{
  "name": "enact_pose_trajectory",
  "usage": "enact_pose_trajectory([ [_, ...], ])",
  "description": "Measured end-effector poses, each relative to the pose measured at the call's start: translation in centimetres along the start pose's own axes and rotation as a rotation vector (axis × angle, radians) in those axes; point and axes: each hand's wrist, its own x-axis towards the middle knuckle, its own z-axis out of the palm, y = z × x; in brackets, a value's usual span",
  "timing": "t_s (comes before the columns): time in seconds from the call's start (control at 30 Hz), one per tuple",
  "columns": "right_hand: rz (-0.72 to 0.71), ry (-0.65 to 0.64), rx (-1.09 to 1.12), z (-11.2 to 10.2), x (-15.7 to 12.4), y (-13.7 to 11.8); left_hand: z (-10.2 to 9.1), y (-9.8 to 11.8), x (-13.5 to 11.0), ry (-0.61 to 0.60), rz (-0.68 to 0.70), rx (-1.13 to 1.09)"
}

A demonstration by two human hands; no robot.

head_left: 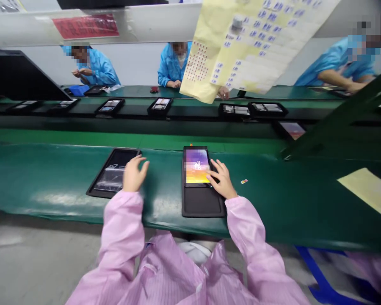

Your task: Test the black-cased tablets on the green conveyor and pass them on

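Note:
A phone-like device with a lit purple and yellow screen [195,167] lies in the far part of a black tray [203,203] on the green bench. My right hand [220,180] is open at the screen's right edge, its fingers spread and their tips over the glass. To the left, a second black tray [95,191] holds a dark device under clear wrap [109,176]. My left hand [135,173] hovers at that tray's right side with thumb and fingers apart, holding nothing; whether it touches the tray I cannot tell.
A small coloured sticker [244,181] lies right of my right hand, and a yellow sheet [368,190] farther right. Beyond the bench runs a line of black trays [160,106] with devices. A dark monitor [25,76], hanging papers [241,46] and a green post [333,110] stand ahead. Several co-workers sit opposite.

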Motion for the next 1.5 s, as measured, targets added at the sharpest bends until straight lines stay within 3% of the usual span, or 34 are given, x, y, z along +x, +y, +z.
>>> enact_pose_trajectory([
  [0.07, -0.102, -0.140, 0.002, 0.0, 1.4, 0.3, 5.6, 4.7, 2.8, -0.081, -0.058, -0.211],
  [0.13, -0.130, -0.224, 0.025, 0.1, 2.3, 0.7, 10.4, 7.7, 5.2, -0.124, -0.115, -0.260],
  [0.2, -0.099, -0.233, 0.035, 0.4, 3.0, 1.3, 13.9, 9.1, 6.9, -0.158, -0.187, -0.282],
  [0.3, 0.060, -0.098, 0.038, 0.9, 3.7, 2.3, 16.5, 9.4, 8.1, -0.198, -0.271, -0.317],
  [0.43, 0.256, 0.026, 0.151, 1.7, 3.9, 3.3, 17.3, 8.9, 8.6, -0.230, -0.309, -0.338],
  [0.63, 0.327, 0.028, 0.197, 3.0, 3.4, 3.9, 17.5, 8.7, 8.7, -0.189, -0.280, -0.269],
  [1.23, 0.320, 0.035, 0.138, 3.0, 3.4, 3.6, 18.0, 8.7, 8.5, -0.200, -0.153, -0.187],
  [1.5, 0.221, 0.041, -0.035, 2.3, 5.1, -0.9, 17.9, 8.8, 8.5, -0.199, -0.135, -0.189],
])
